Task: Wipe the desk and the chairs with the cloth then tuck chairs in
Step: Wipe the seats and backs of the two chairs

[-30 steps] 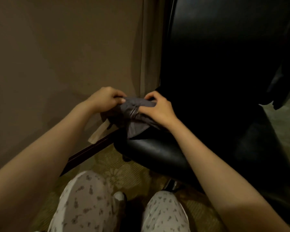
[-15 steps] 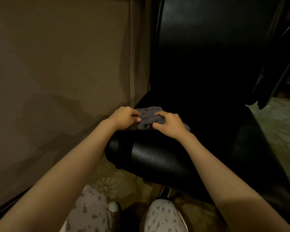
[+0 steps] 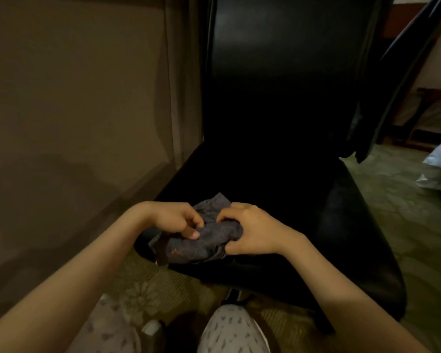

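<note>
The dark grey cloth [image 3: 204,242] lies bunched on the seat of the black leather chair [image 3: 316,215], at about 7 o'clock on the cushion, near its front edge. The left hand [image 3: 175,220] grips the cloth's left part, fingers curled and thumb pressed on top. The right hand [image 3: 252,231], just beside it at 3 o'clock, has its fingers curled round the cloth's right end. A beige wall [image 3: 74,110] stands at 9 o'clock, and patterned carpet [image 3: 148,284] shows at 6 o'clock.
</note>
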Demonstrator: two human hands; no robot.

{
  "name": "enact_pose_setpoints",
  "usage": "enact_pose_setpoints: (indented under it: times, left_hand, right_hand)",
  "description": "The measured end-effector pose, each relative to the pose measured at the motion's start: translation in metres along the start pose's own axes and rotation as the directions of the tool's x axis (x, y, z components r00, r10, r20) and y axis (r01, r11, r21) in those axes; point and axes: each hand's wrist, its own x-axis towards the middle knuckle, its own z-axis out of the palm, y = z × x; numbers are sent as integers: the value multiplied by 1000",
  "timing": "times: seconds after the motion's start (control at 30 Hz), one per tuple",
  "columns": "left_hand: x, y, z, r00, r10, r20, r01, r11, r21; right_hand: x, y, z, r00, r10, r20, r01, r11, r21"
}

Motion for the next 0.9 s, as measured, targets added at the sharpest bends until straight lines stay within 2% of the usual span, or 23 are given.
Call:
enact_pose_setpoints:
  times: [0.1, 0.2, 0.27, 0.3, 0.33, 0.4, 0.43, 0.47, 0.5, 0.53, 0.6, 0.67, 0.8, 0.9]
  left_hand:
    - [18, 15, -2, 994, 45, -100, -40, 998, 58]
    - [28, 25, -8, 956, 90, -279, -69, 994, 84]
    - [30, 28, -13, 919, 87, -384, -69, 996, 60]
    - [29, 28, -17, 877, 92, -472, -95, 995, 17]
    - [28, 25, -21, 802, 80, -592, -140, 988, -56]
    - [18, 13, -33, 597, -62, -800, -168, 965, -200]
    - [13, 5, -38, 521, -159, -839, -93, 966, -241]
    - [8, -5, -41, 492, -253, -833, 45, 963, -267]
    - [3, -14, -42, 514, -342, -786, 203, 940, -276]
    - [1, -21, -40, 567, -416, -711, 337, 905, -261]
    - [-5, -30, -30, 631, -509, -586, 472, 851, -231]
    - [-10, -33, -23, 625, -575, -528, 505, 814, -287]
    - [-22, -50, -30, 523, -690, -500, 403, 717, -569]
    - [-23, -58, -43, 410, -665, -624, 428, 744, -513]
  right_hand:
    - [-7, 1, -5, 990, 134, 45, -124, 978, -169]
    - [5, -5, 11, 968, 243, -70, -247, 967, -57]
    - [14, -7, 25, 927, 327, -186, -335, 942, -11]
    - [16, -7, 27, 906, 349, -241, -363, 932, -14]
    - [19, -4, 26, 884, 360, -299, -383, 923, -22]
    - [31, 3, 15, 819, 391, -420, -430, 903, 1]
    - [42, 8, 8, 775, 426, -467, -472, 881, 22]
    - [57, 13, 3, 731, 474, -491, -525, 850, 40]
    - [74, 15, -1, 701, 524, -484, -578, 815, 45]
    - [90, 15, -2, 706, 563, -431, -615, 788, 22]
    - [117, 6, 5, 802, 554, -225, -585, 804, -108]
    - [133, -5, 14, 871, 480, -104, -491, 840, -231]
    - [143, -19, 18, 925, 366, -100, -380, 884, -273]
    - [132, -35, 14, 966, 238, -104, -255, 945, -206]
